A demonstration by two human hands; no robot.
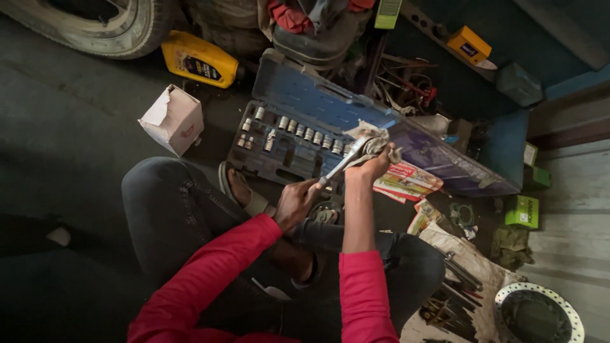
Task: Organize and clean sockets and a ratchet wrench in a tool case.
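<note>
Ratchet [340, 166] sits at the middle of the frame, slanting from lower left to upper right, and you hold it at both ends. Your left hand [297, 204] has its fingers clamped round the handle, just below and left of centre. Your right hand [375, 166] is closed on a grey rag [372, 141] that is bunched over the ratchet's head, the fingers curled tight into the cloth. Both of your arms wear red sleeves [210, 273] that rise from the bottom edge, and your knees in dark jeans [168, 203] spread to either side beneath the hands, with a sandalled foot [244, 190] showing just left of your left hand. Right behind the ratchet lies an open blue socket case [305, 101], its lid tilted back toward the upper middle and a row of shiny sockets [298, 130] in the tray. Left of the case stands a torn white box [173, 119], and above that a yellow oil jug [200, 60] lies on its side near a tyre [95, 25] in the upper left corner. Just right of your right hand lies a red and white packet [406, 181]. Further right, near the edge, is a green box [522, 211]. In the lower right corner a brake disc [539, 314] rests beside tools on a dirty cloth [467, 267].
</note>
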